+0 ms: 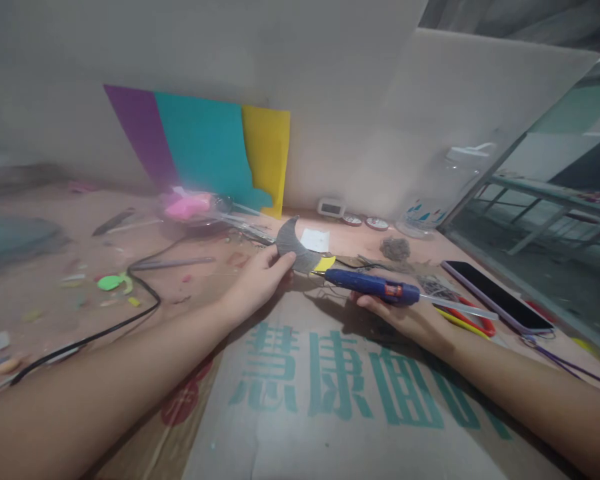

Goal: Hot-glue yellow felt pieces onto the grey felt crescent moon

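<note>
Your left hand (265, 277) is pinching a gray, fibrous-looking crescent (300, 247); your right hand (397, 310) is gripping a blue, tubular plastic glue gun (373, 285).

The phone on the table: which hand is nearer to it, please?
Right. The right hand, around the glue gun, is to the left of the phone. The left hand is farther left, holding the grey crescent.
</note>
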### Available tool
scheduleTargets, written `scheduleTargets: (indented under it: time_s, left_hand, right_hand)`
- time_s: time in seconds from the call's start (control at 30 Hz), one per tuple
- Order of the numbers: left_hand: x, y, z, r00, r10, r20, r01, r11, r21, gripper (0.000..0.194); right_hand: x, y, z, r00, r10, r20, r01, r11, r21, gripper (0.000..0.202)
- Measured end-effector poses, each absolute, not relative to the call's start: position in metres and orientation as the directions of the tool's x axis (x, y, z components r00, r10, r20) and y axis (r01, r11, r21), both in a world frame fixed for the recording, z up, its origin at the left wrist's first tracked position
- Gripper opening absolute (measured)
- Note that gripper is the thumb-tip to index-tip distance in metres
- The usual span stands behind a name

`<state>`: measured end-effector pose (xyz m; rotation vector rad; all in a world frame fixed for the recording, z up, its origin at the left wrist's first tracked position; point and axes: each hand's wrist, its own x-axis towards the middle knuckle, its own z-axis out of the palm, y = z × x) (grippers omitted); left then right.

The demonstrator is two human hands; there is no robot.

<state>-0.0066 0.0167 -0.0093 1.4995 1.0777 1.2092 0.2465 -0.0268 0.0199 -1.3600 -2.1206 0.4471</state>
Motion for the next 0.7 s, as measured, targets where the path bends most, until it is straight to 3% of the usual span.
scheduleTargets:
  time_s: [0.7]
  left_hand:
    - [-0.0070, 0.0182, -0.0135, 0.140, 0.962, 0.236, 0.101, -0.251, 0.963, 0.028]
  right_hand:
    - [0.2432, -0.0240, 0.0148, -0.235, 0.937, 0.259, 0.727, 0.346, -0.593, 0.028]
